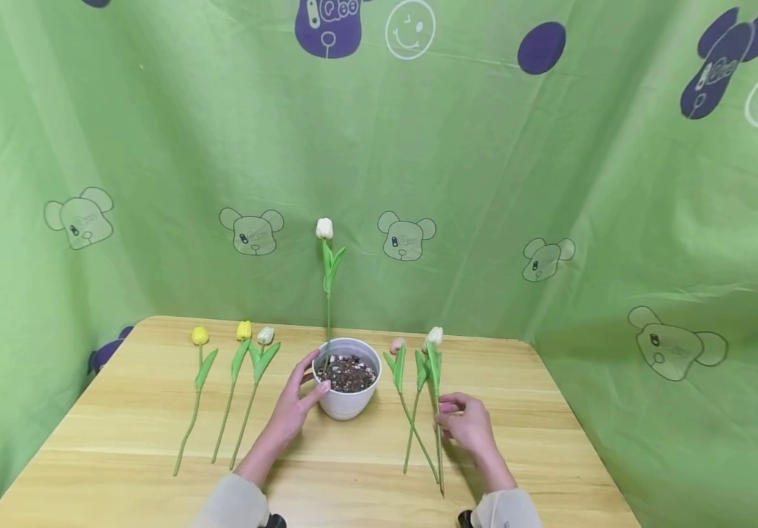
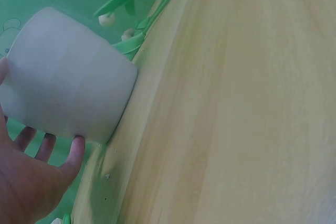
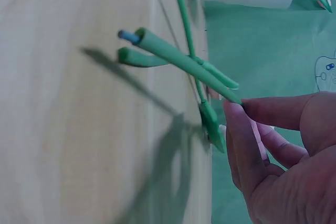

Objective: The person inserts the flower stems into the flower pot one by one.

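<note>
Light wooden table (image 1: 121, 440) with a white pot (image 1: 347, 400) amid five loose tulips, three left, two right.

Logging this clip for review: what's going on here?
A person's left hand rests against the white pot, which already has one white tulip standing in it. The right hand pinches the stem of a white-headed tulip lying on the wooden table. Three more tulips lie left of the pot.

Bright even light, soft shadows, blurry wrist views
</note>
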The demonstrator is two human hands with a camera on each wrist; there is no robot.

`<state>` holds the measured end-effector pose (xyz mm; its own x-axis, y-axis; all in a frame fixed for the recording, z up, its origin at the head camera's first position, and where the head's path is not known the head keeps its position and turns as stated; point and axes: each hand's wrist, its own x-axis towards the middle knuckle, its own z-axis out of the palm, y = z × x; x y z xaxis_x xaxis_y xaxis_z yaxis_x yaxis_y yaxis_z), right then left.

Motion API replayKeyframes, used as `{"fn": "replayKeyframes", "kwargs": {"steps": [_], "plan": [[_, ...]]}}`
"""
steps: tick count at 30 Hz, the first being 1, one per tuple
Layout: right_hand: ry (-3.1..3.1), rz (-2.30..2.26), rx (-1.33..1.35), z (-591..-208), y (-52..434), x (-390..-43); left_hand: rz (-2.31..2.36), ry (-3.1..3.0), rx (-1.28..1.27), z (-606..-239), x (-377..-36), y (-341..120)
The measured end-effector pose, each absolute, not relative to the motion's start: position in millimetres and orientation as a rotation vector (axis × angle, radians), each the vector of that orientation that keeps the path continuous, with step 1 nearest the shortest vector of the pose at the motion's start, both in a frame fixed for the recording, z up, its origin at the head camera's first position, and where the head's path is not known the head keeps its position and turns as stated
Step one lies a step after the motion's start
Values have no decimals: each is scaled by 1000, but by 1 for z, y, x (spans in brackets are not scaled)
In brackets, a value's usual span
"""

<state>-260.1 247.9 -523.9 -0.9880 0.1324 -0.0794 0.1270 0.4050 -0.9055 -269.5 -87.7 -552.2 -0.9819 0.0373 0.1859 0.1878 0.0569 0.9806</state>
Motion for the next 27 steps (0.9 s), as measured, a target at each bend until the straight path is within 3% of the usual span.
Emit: {"fn": "replayKeyframes", "kwargs": {"steps": [27], "plan": [[-2440, 1896, -129, -471, 223, -278, -2079, -2208, -238, -553, -270, -88]]}}
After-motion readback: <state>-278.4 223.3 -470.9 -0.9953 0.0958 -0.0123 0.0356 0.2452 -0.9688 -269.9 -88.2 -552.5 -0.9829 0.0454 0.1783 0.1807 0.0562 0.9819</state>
